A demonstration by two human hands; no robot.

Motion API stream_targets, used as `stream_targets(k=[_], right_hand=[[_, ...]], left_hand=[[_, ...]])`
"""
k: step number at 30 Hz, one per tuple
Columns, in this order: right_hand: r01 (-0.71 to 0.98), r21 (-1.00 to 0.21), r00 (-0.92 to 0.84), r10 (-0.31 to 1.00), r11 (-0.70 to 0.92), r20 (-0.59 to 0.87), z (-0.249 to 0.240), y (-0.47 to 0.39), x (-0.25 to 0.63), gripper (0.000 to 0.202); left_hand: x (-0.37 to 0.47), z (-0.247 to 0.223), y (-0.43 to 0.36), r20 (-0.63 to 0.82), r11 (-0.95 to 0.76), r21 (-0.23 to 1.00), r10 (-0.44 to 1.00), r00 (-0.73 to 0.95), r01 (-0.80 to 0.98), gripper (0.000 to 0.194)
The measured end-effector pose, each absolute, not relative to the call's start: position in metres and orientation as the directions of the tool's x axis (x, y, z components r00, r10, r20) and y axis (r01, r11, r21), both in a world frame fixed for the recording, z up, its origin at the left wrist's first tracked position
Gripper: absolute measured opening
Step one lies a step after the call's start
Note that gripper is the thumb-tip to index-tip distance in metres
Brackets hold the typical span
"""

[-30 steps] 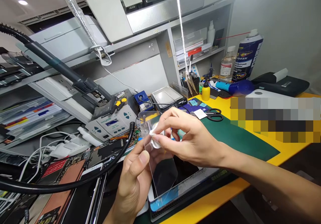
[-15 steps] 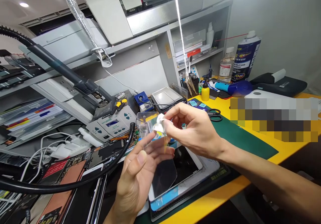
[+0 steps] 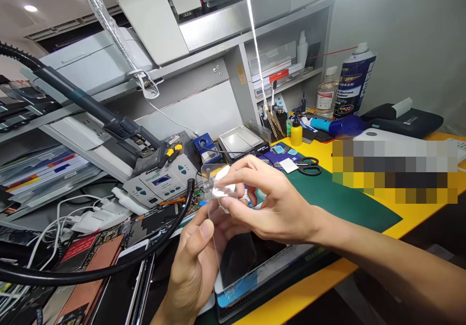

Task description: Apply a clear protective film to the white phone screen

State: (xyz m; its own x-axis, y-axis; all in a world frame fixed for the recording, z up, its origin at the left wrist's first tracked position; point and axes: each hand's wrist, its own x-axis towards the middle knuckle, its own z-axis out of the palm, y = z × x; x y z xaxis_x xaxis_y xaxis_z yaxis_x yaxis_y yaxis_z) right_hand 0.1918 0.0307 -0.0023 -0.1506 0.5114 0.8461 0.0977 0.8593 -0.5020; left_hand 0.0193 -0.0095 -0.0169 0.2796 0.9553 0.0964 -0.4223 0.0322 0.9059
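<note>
Head view: yellow worktop [image 3: 309, 281], green mat [image 3: 349, 199] on it. Soldering station [image 3: 163, 179] at far left; spray can [image 3: 355, 82] at far right. Dark-screened tablet [image 3: 271, 248] under hands. Left hand [image 3: 198, 252] part-curled, thumb in front, fingers behind, gripping left edge of clear pane [image 3: 227, 257], tilted up over tablet. Right hand [image 3: 276, 201] pinched nearly closed on white wipe [image 3: 223, 184], at pane's far part. Scissors [image 3: 309, 166] on mat's far edge, beyond right hand.
</note>
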Motion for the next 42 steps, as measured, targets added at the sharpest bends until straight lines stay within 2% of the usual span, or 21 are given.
stream_targets(k=[5, 10, 17, 22, 27, 30, 34, 36, 38, 42], right_hand=[[0.154, -0.568, -0.15, 0.587, 0.809, 0.795, -0.003, 0.032, 0.192, 0.025], [0.048, -0.6, -0.161, 0.599, 0.798, 0.784, -0.003, 0.031, 0.191, 0.001], [-0.035, -0.646, -0.151, 0.635, 0.763, 0.758, -0.004, 0.025, 0.189, 0.005], [0.042, -0.709, -0.144, 0.706, 0.704, 0.693, -0.002, 0.028, 0.19, 0.003], [0.209, -0.796, -0.086, 0.822, 0.568, 0.563, -0.002, 0.039, 0.196, 0.007], [0.241, -0.831, -0.043, 0.86, 0.502, 0.508, -0.002, 0.045, 0.202, 0.007], [0.082, -0.841, -0.018, 0.845, 0.534, 0.535, 0.0, 0.042, 0.203, 0.006], [-0.058, -0.851, -0.093, 0.846, 0.522, 0.525, 0.001, 0.035, 0.199, 0.008], [-0.128, -0.848, -0.173, 0.83, 0.515, 0.53, 0.001, 0.028, 0.193, 0.009], [-0.006, -0.784, -0.166, 0.773, 0.62, 0.612, -0.001, 0.024, 0.185, 0.004]], left_hand=[[0.016, -0.019, -0.009, 0.093, 0.032, 0.904, 0.958, 0.27, -0.426, 0.04], [0.015, -0.02, -0.009, 0.086, 0.037, 0.912, 0.956, 0.28, -0.408, 0.042], [0.02, -0.02, -0.012, 0.092, 0.038, 0.908, 0.954, 0.287, -0.416, 0.037], [0.018, -0.022, -0.011, 0.09, 0.026, 0.917, 0.958, 0.271, -0.398, 0.04], [0.017, -0.021, -0.008, 0.114, 0.024, 0.904, 0.949, 0.294, -0.426, 0.037], [0.018, -0.019, -0.008, 0.128, 0.014, 0.899, 0.947, 0.294, -0.437, 0.037], [0.018, -0.019, -0.009, 0.104, 0.028, 0.901, 0.955, 0.279, -0.432, 0.039], [0.018, -0.02, -0.01, 0.082, 0.038, 0.908, 0.961, 0.265, -0.418, 0.039], [0.019, -0.021, -0.011, 0.071, 0.039, 0.914, 0.965, 0.254, -0.403, 0.037], [0.018, -0.024, -0.01, 0.077, 0.03, 0.918, 0.965, 0.252, -0.395, 0.035]])
